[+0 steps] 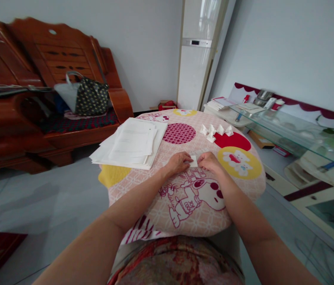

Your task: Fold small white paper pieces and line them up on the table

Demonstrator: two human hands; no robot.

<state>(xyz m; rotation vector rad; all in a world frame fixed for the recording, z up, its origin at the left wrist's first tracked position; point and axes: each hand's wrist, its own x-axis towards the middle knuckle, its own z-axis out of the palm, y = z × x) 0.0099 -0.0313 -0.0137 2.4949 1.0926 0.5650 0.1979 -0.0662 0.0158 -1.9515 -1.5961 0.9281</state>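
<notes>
A small piece of white paper (pixel 194 161) lies on the patterned tablecloth between my two hands. The fingers of my left hand (pixel 179 162) are closed on its left edge. My right hand (pixel 209 161) has its fingertips pinched together at the paper's right edge. Beyond my right hand stand several small folded white paper shapes (pixel 212 130), grouped near the red circle on the cloth. A stack of white paper sheets (pixel 133 140) lies at the left of the round table (pixel 155 190), its loose top sheets a little askew.
A wooden sofa (pixel 63 51) with a dark patterned bag (pixel 92 96) on it stands at the left. At the right is a glass shelf (pixel 297 130) holding papers, cups and metal bowls. A tall white air conditioner (pixel 197 67) fills the far corner.
</notes>
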